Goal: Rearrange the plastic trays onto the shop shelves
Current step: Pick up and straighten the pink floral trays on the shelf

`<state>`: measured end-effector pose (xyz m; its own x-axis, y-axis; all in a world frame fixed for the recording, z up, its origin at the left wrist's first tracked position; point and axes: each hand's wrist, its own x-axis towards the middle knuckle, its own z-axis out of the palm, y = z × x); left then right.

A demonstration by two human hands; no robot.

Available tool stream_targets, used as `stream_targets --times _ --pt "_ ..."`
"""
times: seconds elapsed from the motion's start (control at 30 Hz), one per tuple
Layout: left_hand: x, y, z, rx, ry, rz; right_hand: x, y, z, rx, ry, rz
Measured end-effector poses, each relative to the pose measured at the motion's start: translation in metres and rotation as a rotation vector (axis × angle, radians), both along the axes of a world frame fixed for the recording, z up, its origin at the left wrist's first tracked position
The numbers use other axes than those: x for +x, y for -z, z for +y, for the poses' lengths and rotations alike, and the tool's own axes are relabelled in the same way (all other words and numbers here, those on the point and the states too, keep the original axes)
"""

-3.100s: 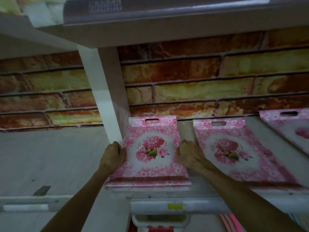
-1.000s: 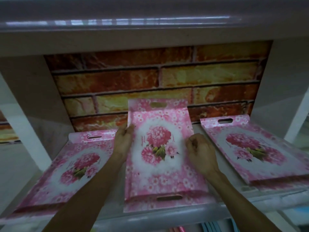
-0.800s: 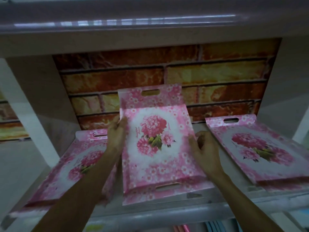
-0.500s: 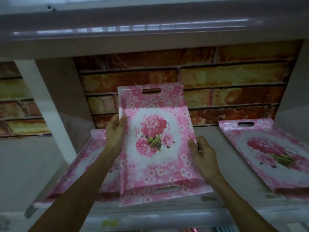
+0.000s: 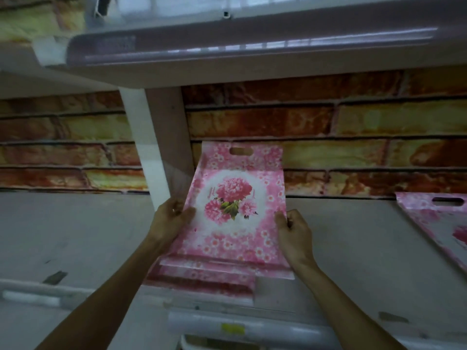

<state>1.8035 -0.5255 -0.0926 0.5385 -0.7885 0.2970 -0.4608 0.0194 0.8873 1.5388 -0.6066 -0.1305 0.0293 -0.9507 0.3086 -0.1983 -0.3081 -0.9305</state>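
Shifted left, tray (image 5: 237,210) between both hands' grip

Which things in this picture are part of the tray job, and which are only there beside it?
Part of the job:
- pink floral tray, held tilted at its two long sides
- left hand and right hand, which hold it
- tray underneath, lying on the shelf
- tray at the right edge
- shelf board

Only there:
- brick-pattern back wall
- white upright
- yellow label
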Motion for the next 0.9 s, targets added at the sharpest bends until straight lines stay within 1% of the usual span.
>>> stream_targets --times 0.17,0.43,0.63,0.77,0.9 --pt "0.033 0.019 0.008 0.072 -0.016 -0.128 0.024 0.009 0.011 0.093 0.006 0.136" --pt "0.053 0.045 0.014 0.197 0.001 -0.268 0.038 0.018 0.025 0.094 0.030 0.363" --pt "0.063 0.053 0.016 0.247 0.032 -0.281 0.048 0.015 0.031 0.062 0.086 0.571" --pt "0.065 0.053 0.021 0.274 0.068 -0.269 0.054 0.018 0.041 0.049 0.118 0.631" --pt "0.065 0.056 0.027 0.271 0.083 -0.298 0.059 0.021 0.050 0.056 0.129 0.708"
